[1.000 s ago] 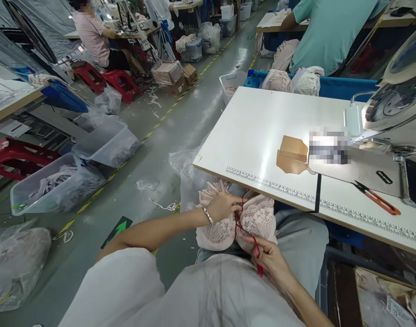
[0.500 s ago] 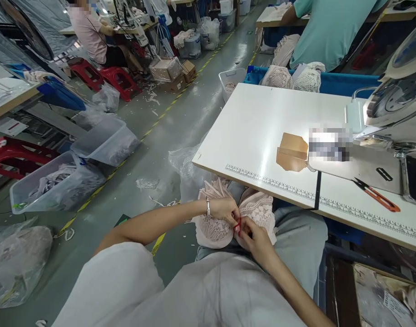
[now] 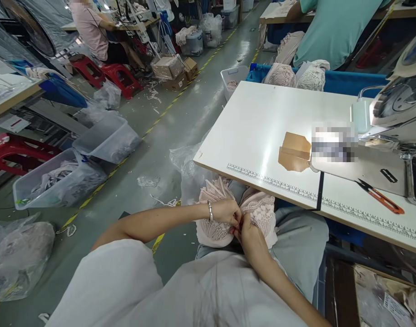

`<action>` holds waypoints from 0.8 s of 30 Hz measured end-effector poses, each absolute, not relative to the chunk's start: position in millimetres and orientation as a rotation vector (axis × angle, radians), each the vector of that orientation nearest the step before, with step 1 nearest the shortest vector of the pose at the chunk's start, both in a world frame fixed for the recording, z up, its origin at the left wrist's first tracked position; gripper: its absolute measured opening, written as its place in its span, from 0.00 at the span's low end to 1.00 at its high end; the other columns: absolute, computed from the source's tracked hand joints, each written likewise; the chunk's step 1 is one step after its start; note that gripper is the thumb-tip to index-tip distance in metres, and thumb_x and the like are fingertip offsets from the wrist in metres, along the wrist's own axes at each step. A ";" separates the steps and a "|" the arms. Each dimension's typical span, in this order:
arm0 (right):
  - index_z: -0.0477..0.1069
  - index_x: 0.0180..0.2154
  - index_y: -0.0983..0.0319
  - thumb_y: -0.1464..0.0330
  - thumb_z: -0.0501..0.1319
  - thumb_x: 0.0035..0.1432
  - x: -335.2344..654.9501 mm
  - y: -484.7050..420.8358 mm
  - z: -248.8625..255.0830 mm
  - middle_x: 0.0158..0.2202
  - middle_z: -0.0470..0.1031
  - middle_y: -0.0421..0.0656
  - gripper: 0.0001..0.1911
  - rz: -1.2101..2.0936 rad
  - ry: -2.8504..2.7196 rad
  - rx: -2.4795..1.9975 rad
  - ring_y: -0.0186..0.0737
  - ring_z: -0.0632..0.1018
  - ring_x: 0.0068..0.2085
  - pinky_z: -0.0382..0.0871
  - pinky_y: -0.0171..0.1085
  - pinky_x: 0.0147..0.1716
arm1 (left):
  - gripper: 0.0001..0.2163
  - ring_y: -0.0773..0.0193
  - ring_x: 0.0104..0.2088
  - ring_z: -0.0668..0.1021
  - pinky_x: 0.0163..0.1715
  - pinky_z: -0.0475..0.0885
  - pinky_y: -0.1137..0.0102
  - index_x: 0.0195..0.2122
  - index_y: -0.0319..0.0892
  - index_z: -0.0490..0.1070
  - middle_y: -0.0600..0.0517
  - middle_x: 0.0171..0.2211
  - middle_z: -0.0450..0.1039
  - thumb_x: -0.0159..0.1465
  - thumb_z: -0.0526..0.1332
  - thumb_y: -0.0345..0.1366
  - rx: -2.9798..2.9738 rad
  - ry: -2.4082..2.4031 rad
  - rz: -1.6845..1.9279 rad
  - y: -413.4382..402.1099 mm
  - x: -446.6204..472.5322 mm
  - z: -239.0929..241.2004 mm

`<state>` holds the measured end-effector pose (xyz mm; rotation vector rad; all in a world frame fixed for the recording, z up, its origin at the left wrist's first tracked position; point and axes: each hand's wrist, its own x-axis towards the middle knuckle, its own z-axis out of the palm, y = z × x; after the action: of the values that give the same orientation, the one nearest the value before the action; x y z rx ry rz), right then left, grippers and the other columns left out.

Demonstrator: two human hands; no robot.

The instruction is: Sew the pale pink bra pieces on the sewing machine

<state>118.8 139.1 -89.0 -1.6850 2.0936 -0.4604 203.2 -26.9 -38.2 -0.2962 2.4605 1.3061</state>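
Note:
A bundle of pink lace bras (image 3: 259,213) rests on my lap, just under the front edge of the white table (image 3: 272,122). My left hand (image 3: 226,212) pinches the middle of the bundle with closed fingers; a bracelet sits on that wrist. My right hand (image 3: 247,234) meets it from below, fingers curled against the same spot. The red string seen a moment ago is hidden between the two hands.
On the table lie brown tape patches (image 3: 293,152), orange thread snips (image 3: 381,196) and a sewing machine (image 3: 395,118). Clear plastic bins (image 3: 102,138) and bags (image 3: 17,254) stand on the floor to the left. Other people sit at tables farther back.
My right hand has come up from low on my lap, where it held the red string out, to meet my left hand at the bundle. The string is no longer visible.

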 end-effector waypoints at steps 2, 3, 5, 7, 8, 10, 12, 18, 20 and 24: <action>0.60 0.41 0.62 0.70 0.57 0.62 118.3 139.0 -88.1 0.24 0.76 0.42 0.06 -0.477 2.075 -1.695 0.38 0.75 0.21 0.51 0.34 0.19 | 0.02 0.72 0.22 0.72 0.25 0.63 0.78 0.26 0.43 0.80 0.58 0.21 0.77 0.55 0.70 0.32 -0.236 2.428 1.311 -28.9 203.2 -38.3; 0.61 0.42 0.63 0.70 0.57 0.63 118.1 139.0 -87.7 0.24 0.76 0.42 0.06 -0.484 2.059 -1.712 0.38 0.75 0.21 0.51 0.35 0.19 | 0.01 0.71 0.23 0.73 0.26 0.64 0.78 0.27 0.43 0.81 0.58 0.22 0.78 0.55 0.70 0.33 -0.195 2.407 1.309 -29.6 203.0 -38.2; 0.62 0.43 0.63 0.71 0.56 0.63 117.2 139.4 -86.6 0.25 0.77 0.44 0.07 -0.489 2.033 -1.746 0.39 0.75 0.22 0.52 0.35 0.20 | 0.01 0.71 0.24 0.75 0.27 0.65 0.78 0.29 0.44 0.81 0.58 0.23 0.79 0.55 0.71 0.32 -0.138 2.389 1.276 -29.9 202.1 -37.8; 0.64 0.45 0.64 0.71 0.57 0.62 115.0 140.9 -83.8 0.26 0.77 0.45 0.09 -0.494 1.999 -1.745 0.40 0.75 0.23 0.53 0.35 0.20 | 0.05 0.71 0.24 0.75 0.26 0.64 0.78 0.29 0.45 0.81 0.58 0.25 0.79 0.56 0.69 0.27 -0.124 2.409 1.213 -29.6 201.3 -35.8; 0.64 0.45 0.65 0.71 0.57 0.62 113.4 142.3 -81.6 0.26 0.77 0.46 0.09 -0.505 1.976 -1.723 0.40 0.75 0.23 0.54 0.35 0.20 | 0.06 0.71 0.25 0.75 0.26 0.64 0.78 0.30 0.45 0.81 0.57 0.25 0.79 0.57 0.67 0.26 -0.123 2.428 1.178 -29.8 201.3 -33.8; 0.66 0.43 0.65 0.71 0.56 0.62 109.4 147.4 -75.7 0.26 0.77 0.45 0.08 -0.552 1.923 -1.648 0.41 0.75 0.24 0.56 0.35 0.21 | 0.08 0.69 0.26 0.76 0.27 0.64 0.77 0.33 0.44 0.79 0.55 0.27 0.80 0.61 0.62 0.26 -0.129 2.471 1.128 -31.8 203.0 -27.3; 0.68 0.38 0.63 0.71 0.52 0.63 105.2 155.2 -68.5 0.25 0.76 0.44 0.06 -0.617 1.872 -1.565 0.40 0.75 0.25 0.59 0.35 0.23 | 0.07 0.65 0.26 0.76 0.25 0.63 0.74 0.39 0.41 0.77 0.51 0.28 0.79 0.64 0.60 0.27 -0.164 2.559 1.009 -36.1 207.5 -18.6; 0.70 0.34 0.61 0.66 0.47 0.68 103.4 171.4 -50.4 0.29 0.77 0.44 0.16 -0.685 1.706 -1.362 0.40 0.76 0.30 0.65 0.36 0.30 | 0.12 0.65 0.19 0.67 0.23 0.60 0.70 0.23 0.39 0.71 0.51 0.16 0.68 0.57 0.57 0.17 -0.047 2.852 0.210 -49.3 223.3 1.4; 0.72 0.36 0.62 0.66 0.49 0.67 105.7 168.4 -48.4 0.31 0.78 0.45 0.14 -0.639 1.721 -1.386 0.42 0.77 0.32 0.65 0.38 0.33 | 0.15 0.67 0.20 0.64 0.29 0.64 0.68 0.17 0.40 0.65 0.52 0.15 0.66 0.57 0.57 0.17 0.008 2.851 0.174 -49.5 223.6 4.8; 0.74 0.33 0.62 0.71 0.49 0.65 106.2 161.2 -44.3 0.33 0.77 0.46 0.15 -0.622 1.668 -1.448 0.43 0.77 0.36 0.67 0.39 0.36 | 0.14 0.64 0.32 0.69 0.39 0.65 0.66 0.18 0.39 0.61 0.46 0.33 0.72 0.57 0.60 0.19 0.042 2.863 0.333 -41.3 219.2 11.5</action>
<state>106.2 161.2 -44.3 -1.4476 1.6678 -0.6218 219.2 -41.3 11.5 0.0417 2.8632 0.3331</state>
